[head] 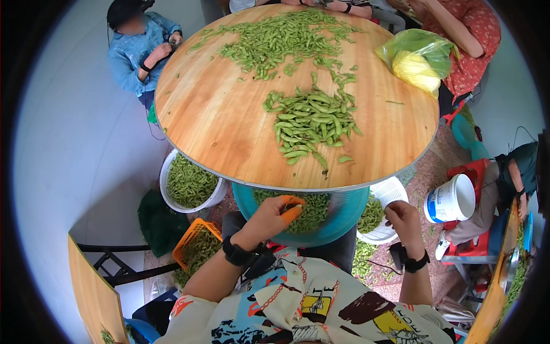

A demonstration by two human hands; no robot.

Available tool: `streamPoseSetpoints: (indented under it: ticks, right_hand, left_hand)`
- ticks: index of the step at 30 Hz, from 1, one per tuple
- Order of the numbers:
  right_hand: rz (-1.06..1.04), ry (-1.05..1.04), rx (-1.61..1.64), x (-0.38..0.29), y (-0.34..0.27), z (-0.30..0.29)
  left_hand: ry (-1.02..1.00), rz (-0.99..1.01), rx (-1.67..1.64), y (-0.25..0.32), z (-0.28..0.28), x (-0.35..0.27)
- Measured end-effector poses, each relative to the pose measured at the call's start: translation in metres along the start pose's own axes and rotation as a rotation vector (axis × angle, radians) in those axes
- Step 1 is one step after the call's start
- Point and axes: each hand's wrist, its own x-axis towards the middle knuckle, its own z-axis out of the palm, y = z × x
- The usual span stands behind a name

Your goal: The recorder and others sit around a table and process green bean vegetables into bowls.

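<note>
My left hand (275,217), with orange covers on its thumb and a finger, is bent over a teal plastic basin (343,223) on my lap. Shelled green beans (307,210) lie in the basin; something small and pale shows at the fingertips, too small to name. My right hand (404,223) hangs to the right of the basin, fingers curled, above a white plastic basket (393,189) holding green pods or empty hulls (370,217); whether it holds anything is hidden. In front of me, a pile of green soybean pods (316,120) lies on the round wooden table (206,124).
A larger pod heap (279,41) and a yellow-green plastic bag (417,60) lie on the table. Left below stand a white tub of pods (165,195) and an orange basket (189,238). A white bucket (449,198) stands right. Co-workers sit around the table and at right.
</note>
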Motion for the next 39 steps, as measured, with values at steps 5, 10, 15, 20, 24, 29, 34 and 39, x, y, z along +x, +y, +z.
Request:
streamPoseSetpoints:
  ticks: [5, 10, 15, 20, 24, 29, 34, 39]
  right_hand:
    - [-0.291, 0.013, -0.458, 0.014, -0.001, -0.011]
    - [-0.705, 0.022, -0.306, 0.06, -0.085, 0.036]
    - [-0.861, -0.115, -0.585, 0.116, -0.079, 0.06]
    - [-0.644, -0.198, -0.358, 0.136, -0.071, 0.051]
    - [-0.038, -0.408, 0.494, 0.112, -0.092, 0.034]
    - [0.159, -0.499, 0.808, 0.06, -0.095, 0.052]
    - [0.193, -0.55, 0.902, 0.04, -0.094, 0.081]
    - [0.17, -0.516, 0.877, 0.033, -0.098, 0.089]
  left_hand:
    - [0.022, -0.316, -0.121, -0.019, -0.003, 0.002]
    - [-0.148, -0.438, -0.655, -0.036, -0.002, -0.007]
    - [-0.233, -0.418, -0.891, -0.044, 0.003, -0.017]
    - [-0.266, -0.404, -1.078, -0.058, 0.004, -0.016]
    - [-0.084, -0.364, -1.022, -0.06, 0.016, -0.015]
    - [-0.109, -0.221, -0.8, 0.004, 0.002, -0.018]
    - [-0.245, -0.074, -0.483, 0.053, 0.013, -0.018]
    - [-0.387, -0.068, -0.488, 0.049, 0.012, -0.014]
